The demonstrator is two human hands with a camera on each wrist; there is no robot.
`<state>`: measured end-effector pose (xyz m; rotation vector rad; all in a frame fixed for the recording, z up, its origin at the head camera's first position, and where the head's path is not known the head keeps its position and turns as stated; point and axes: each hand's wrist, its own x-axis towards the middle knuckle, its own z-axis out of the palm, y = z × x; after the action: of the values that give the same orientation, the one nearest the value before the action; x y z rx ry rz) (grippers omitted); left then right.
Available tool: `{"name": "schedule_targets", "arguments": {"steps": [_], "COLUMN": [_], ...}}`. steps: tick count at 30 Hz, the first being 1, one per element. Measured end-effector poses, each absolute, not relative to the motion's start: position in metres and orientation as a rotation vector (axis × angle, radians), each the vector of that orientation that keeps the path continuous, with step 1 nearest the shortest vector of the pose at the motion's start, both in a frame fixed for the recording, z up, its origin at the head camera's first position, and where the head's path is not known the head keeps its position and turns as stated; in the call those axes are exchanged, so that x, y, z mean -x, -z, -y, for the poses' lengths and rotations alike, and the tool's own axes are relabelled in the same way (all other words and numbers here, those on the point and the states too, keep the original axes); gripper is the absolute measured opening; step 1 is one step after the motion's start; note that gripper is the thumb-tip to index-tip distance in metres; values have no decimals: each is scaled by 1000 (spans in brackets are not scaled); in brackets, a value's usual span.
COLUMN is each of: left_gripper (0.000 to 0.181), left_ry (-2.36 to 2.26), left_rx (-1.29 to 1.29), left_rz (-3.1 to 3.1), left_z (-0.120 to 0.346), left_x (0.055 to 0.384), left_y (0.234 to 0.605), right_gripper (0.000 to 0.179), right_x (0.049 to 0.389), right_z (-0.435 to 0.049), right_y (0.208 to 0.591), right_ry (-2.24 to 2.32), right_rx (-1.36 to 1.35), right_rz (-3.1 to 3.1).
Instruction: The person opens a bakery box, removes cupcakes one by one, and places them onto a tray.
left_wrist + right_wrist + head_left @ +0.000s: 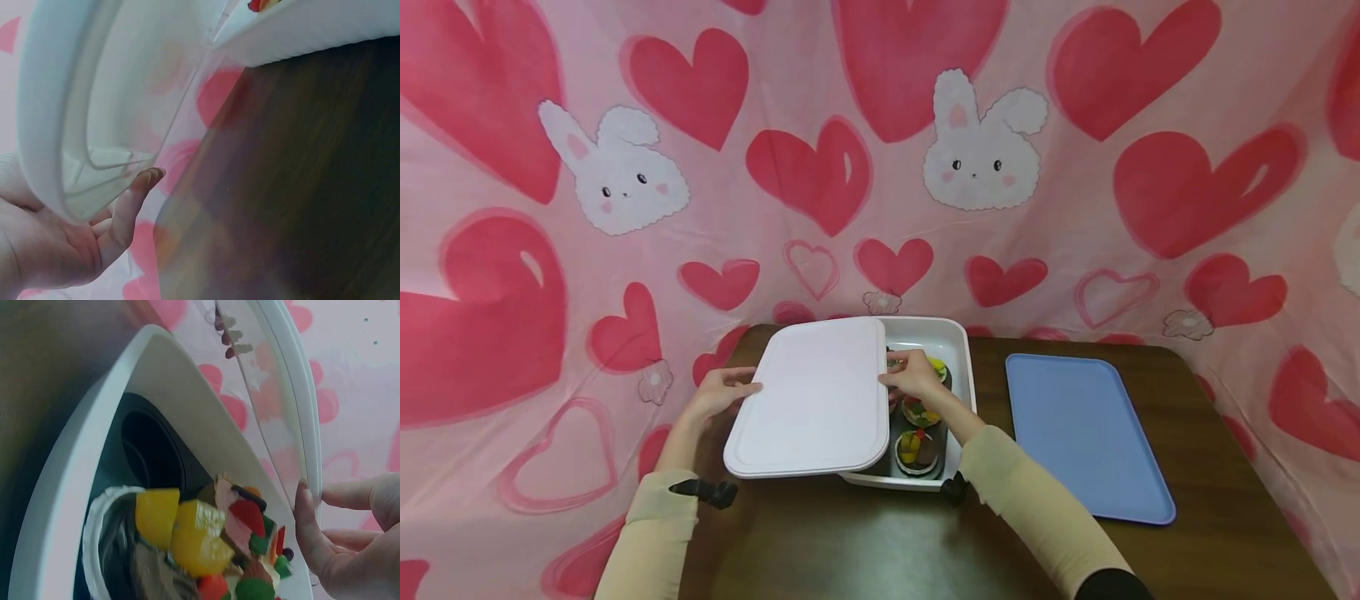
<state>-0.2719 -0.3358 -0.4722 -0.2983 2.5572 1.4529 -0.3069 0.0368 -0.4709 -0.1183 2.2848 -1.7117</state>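
A white rectangular lid [816, 400] is held tilted over the left part of a white bin [964, 367]. My left hand [718, 396] grips the lid's left edge, thumb on top; in the left wrist view its fingers reach under the rim. On the opposite edge, my right hand [913, 377] pinches the rim between thumb and fingers. Inside the bin stands a dark muffin pan [134, 409] with an empty cup and several decorated cupcakes [917, 452]. One nearest cupcake carries yellow chunks [187, 531] and dark topping. The lid hides the bin's left part.
A blue rectangular tray [1082, 433] lies flat on the dark wooden table [850, 550], right of the bin. Behind the table hangs a pink cloth [880, 192] with hearts and rabbits.
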Motion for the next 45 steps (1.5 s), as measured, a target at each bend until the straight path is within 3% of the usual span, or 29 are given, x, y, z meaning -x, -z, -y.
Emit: {"name": "schedule_targets", "arguments": {"steps": [18, 26, 36, 40, 45], "left_gripper": [62, 55, 45, 52, 65], "left_ry": [-1405, -1376, -1342, -1319, -1304], "left_rx": [348, 384, 384, 392, 344], "left_rz": [-2612, -2693, -2815, -2861, -2889], "left_z": [376, 389, 388, 389, 396], "left_x": [250, 250, 244, 244, 243], "left_y": [484, 489, 503, 510, 521], "right_gripper": [54, 55, 41, 53, 75], "right_x": [298, 293, 284, 277, 272], "right_z": [11, 30, 56, 65, 76], "right_y": [474, 475, 486, 491, 499], "right_ry": [1559, 1634, 1316, 1085, 655], "right_rx": [354, 319, 693, 835, 827], "right_rz": [-2443, -2340, -2691, -2848, -2991]}}
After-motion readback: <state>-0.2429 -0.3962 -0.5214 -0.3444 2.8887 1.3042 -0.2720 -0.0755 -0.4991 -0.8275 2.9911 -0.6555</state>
